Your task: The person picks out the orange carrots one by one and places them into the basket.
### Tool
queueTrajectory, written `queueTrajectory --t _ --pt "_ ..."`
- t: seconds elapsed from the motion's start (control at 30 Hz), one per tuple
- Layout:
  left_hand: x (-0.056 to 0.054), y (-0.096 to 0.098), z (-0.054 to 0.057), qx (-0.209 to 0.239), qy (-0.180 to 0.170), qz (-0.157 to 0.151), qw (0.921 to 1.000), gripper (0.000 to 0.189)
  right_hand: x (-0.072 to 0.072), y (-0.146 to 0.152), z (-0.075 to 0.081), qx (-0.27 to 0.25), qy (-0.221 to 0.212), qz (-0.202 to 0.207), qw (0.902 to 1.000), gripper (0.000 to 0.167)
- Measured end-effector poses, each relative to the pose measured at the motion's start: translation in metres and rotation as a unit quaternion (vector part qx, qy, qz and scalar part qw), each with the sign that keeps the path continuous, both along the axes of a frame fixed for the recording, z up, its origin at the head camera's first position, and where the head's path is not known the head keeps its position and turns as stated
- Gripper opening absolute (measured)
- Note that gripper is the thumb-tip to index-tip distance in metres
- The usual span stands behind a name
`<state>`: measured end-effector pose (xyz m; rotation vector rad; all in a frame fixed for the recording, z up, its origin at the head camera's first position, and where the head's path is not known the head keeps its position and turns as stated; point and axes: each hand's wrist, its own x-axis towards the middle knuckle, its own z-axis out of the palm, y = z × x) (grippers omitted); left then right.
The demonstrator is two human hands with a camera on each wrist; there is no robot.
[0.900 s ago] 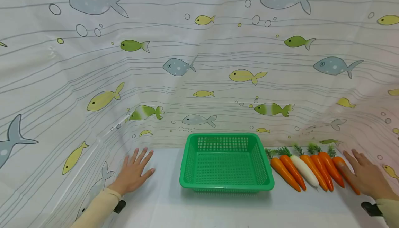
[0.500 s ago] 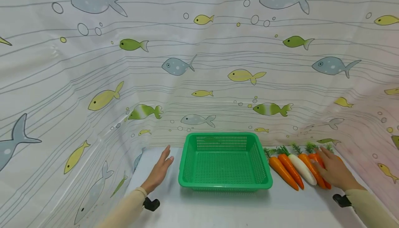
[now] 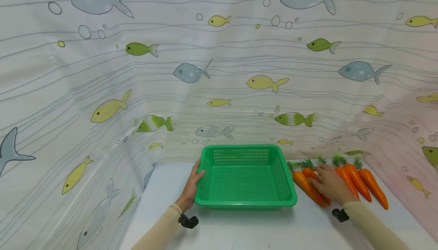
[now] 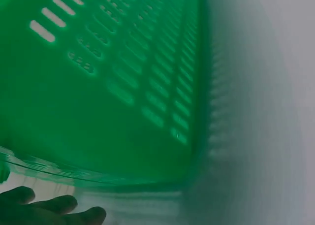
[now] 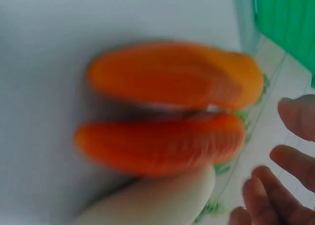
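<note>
A green plastic basket (image 3: 246, 203) with slotted walls stands in the middle of the table. My left hand (image 3: 190, 189) is at its left side, thumb at the rim and fingers stretched along the outer wall. Those fingers (image 4: 54, 205) show straight in the left wrist view. To the basket's right, my right hand (image 3: 330, 183) is over a row of carrots, fingers spread and loosely bent. Beneath it, the right wrist view shows an orange carrot (image 5: 172, 75), a redder carrot (image 5: 162, 144) and a white radish (image 5: 152, 200), which the hand hides from the head view.
More carrots (image 3: 373, 189) lie to the right of my right hand, green tops toward the back. A fish-patterned sheet (image 3: 239, 64) rises behind the white table (image 3: 239, 231) and along both sides.
My left hand has come rightward from the left side of the table to the basket. My right hand has swept left over the row, from the rightmost carrot to the left ones.
</note>
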<state>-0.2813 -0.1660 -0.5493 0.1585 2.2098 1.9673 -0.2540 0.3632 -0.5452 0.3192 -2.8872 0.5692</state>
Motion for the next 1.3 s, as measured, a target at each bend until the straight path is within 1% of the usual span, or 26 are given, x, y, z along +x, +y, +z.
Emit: queueTrajectory --t 0.1,0.17,0.27,0.4,0.5,0.6,0.7,0.83,0.9,1.03,1.13,1.23,1.3 --pt "0.002 -0.002 -0.001 0.027 -0.012 -0.003 0.9996 0.066 -0.001 -0.013 -0.003 0.009 -0.004 0.012 0.9999 0.047" --pt "0.003 -0.002 -0.002 0.043 -0.019 -0.008 0.9989 0.067 -0.002 -0.019 -0.005 0.013 -0.014 0.010 0.9998 0.048" --pt "0.003 -0.002 -0.003 0.068 -0.031 -0.016 0.9971 0.070 -0.003 -0.027 -0.011 0.031 -0.026 -0.010 0.9991 0.052" --pt "0.003 -0.003 -0.007 0.091 -0.037 -0.023 0.9948 0.072 -0.007 -0.035 -0.018 0.045 -0.023 -0.046 0.9977 0.052" --pt "0.003 -0.004 -0.009 0.101 -0.037 -0.027 0.9939 0.073 -0.008 -0.040 -0.018 0.040 -0.030 -0.067 0.9965 0.050" --pt "0.003 -0.004 -0.010 0.105 -0.042 -0.029 0.9932 0.073 -0.008 -0.043 -0.017 0.030 -0.044 -0.079 0.9955 0.050" --pt "0.004 -0.003 -0.012 0.106 -0.043 -0.029 0.9930 0.073 -0.007 -0.045 -0.013 0.018 -0.052 -0.073 0.9958 0.052" --pt "0.005 -0.002 -0.014 0.107 -0.042 -0.029 0.9930 0.072 -0.006 -0.043 -0.007 -0.009 -0.071 -0.050 0.9961 0.058" --pt "0.005 -0.002 -0.014 0.106 -0.043 -0.029 0.9931 0.072 -0.006 -0.039 -0.004 -0.029 -0.086 -0.036 0.9952 0.060" --pt "0.005 -0.002 -0.014 0.101 -0.039 -0.031 0.9936 0.072 -0.008 -0.030 0.001 -0.060 -0.112 -0.021 0.9917 0.062" --pt "0.005 -0.002 -0.014 0.100 -0.040 -0.029 0.9938 0.072 -0.009 -0.022 0.006 -0.082 -0.137 -0.022 0.9868 0.062" --pt "0.006 -0.001 -0.014 0.099 -0.041 -0.026 0.9938 0.073 -0.009 -0.016 0.014 -0.113 -0.169 -0.018 0.9790 0.062" --pt "0.006 -0.001 -0.014 0.101 -0.042 -0.024 0.9937 0.072 -0.008 -0.011 0.020 -0.139 -0.192 -0.016 0.9714 0.062"
